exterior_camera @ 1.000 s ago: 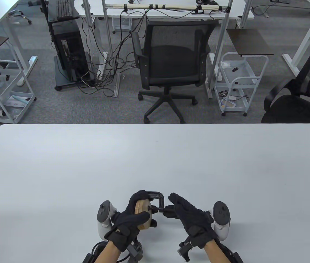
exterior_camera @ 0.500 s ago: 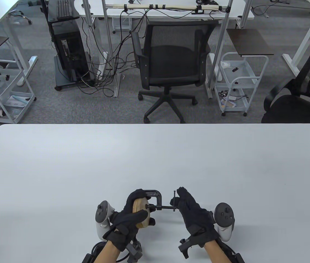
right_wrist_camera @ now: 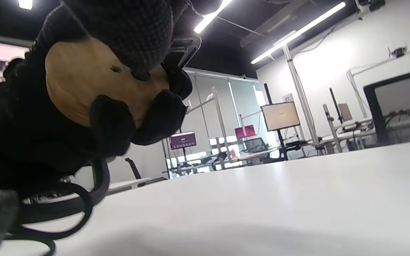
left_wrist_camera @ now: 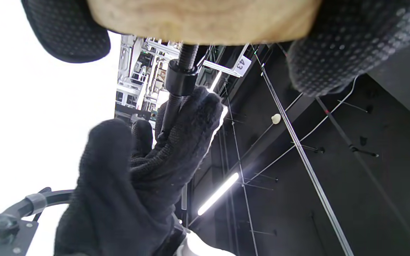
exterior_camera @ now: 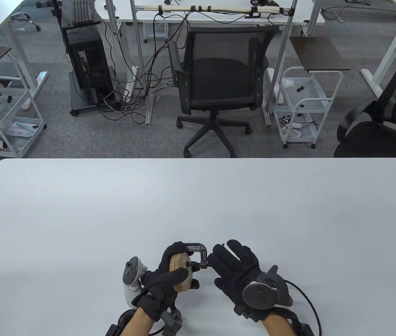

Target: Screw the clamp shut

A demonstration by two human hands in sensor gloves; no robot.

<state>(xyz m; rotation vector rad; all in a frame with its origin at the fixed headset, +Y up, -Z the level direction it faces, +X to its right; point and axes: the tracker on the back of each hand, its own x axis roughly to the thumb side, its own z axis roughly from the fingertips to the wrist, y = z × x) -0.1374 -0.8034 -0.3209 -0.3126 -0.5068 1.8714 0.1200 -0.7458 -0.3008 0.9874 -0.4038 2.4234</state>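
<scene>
A black C-clamp (exterior_camera: pixel 199 251) sits around a round wooden block (exterior_camera: pixel 181 268) near the table's front edge. My left hand (exterior_camera: pixel 170 276) grips the block and the clamp's frame and holds them just above the table. The clamp's screw (exterior_camera: pixel 202 266) points right, its tip against the wood. My right hand (exterior_camera: pixel 223 263) is wrapped over the screw's outer end and hides the handle. In the left wrist view the threaded screw (left_wrist_camera: pixel 187 53) leaves the wooden block (left_wrist_camera: pixel 205 19) and runs between my right hand's fingers (left_wrist_camera: pixel 187 135). The right wrist view shows the block (right_wrist_camera: pixel 80 81) in my left hand.
The white table (exterior_camera: pixel 198 203) stretches away beyond the hands. Behind its far edge stand a black office chair (exterior_camera: pixel 219 80), two white carts (exterior_camera: pixel 303 105) and desks. A glove cable (exterior_camera: pixel 310 301) loops to the right of my right wrist.
My right hand has rolled over palm-down, so its tracker now faces up, and has closed in on the clamp. The screw's cross handle, visible half a second ago, is now covered.
</scene>
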